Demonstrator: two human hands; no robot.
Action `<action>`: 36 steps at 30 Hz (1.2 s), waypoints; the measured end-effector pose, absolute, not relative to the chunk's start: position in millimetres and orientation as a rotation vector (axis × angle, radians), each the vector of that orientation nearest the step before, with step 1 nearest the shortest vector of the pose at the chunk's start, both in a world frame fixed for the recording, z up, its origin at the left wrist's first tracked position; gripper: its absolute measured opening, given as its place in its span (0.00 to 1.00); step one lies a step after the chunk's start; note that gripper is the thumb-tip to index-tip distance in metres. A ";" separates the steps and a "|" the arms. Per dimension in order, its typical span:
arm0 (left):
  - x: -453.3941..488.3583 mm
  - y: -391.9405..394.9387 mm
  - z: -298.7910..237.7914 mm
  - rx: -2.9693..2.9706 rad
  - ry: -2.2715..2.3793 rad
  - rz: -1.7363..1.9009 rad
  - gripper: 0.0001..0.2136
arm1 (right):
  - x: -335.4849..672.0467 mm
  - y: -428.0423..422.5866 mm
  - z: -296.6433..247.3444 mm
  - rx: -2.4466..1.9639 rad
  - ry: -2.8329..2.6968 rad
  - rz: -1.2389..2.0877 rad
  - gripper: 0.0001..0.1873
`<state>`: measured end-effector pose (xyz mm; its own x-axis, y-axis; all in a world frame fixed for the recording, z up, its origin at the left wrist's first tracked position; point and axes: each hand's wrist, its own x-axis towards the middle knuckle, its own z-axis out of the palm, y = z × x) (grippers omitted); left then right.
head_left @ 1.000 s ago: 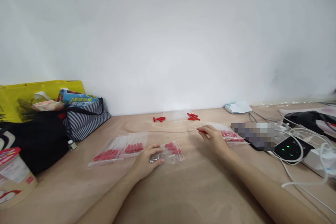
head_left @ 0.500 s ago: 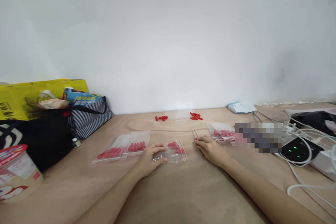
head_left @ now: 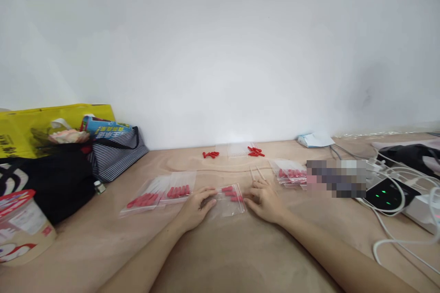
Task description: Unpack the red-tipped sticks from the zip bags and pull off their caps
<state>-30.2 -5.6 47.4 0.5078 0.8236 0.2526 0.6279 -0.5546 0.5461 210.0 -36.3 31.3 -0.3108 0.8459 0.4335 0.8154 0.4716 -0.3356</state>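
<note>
Wooden tabletop (head_left: 220, 261) under everything here. Closest thing is a big tub (head_left: 25, 236) with a red top, way off to the left of the small clear bag (head_left: 224, 211), which lies flat between the two hands. Left hand (head_left: 197, 208) is at the bag's left end, thumb and fingers touching it, though I can't tell if it's actually pinching the plastic. Right hand (head_left: 266, 201) is half curled at the bag's right edge, with two thin pale sticks (head_left: 261, 174) poking out past its fingers, tips apart. Can't tell if it's gripping those or just resting over them, tbh. A few red pieces (head_left: 231, 194) sit inside the bag, near its right end.

Left of the bag, past the hand, two more filled bags (head_left: 180, 191) lie side by side. Off to its right there's a bunch of similar ones (head_left: 292, 174), then a black box (head_left: 381, 194) with green lights and a mess of white cables (head_left: 381, 240). Beyond the bag, two loose red piles (head_left: 211, 154) flank some clear plastic (head_left: 237, 149), and then it's just white wall (head_left: 220, 55).
</note>
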 end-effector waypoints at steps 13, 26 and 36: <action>-31.8 -6.0 46.3 2.398 1.183 0.689 0.14 | 181.0 -27.7 39.7 -1.493 -2.126 0.209 0.10; -28.7 -7.8 47.1 2.351 1.196 0.688 0.13 | 184.7 -34.1 33.6 -1.372 -2.017 0.435 0.03; -31.0 -6.7 46.6 2.350 1.217 0.691 0.13 | 192.3 -38.2 29.8 -1.339 -2.038 0.477 0.06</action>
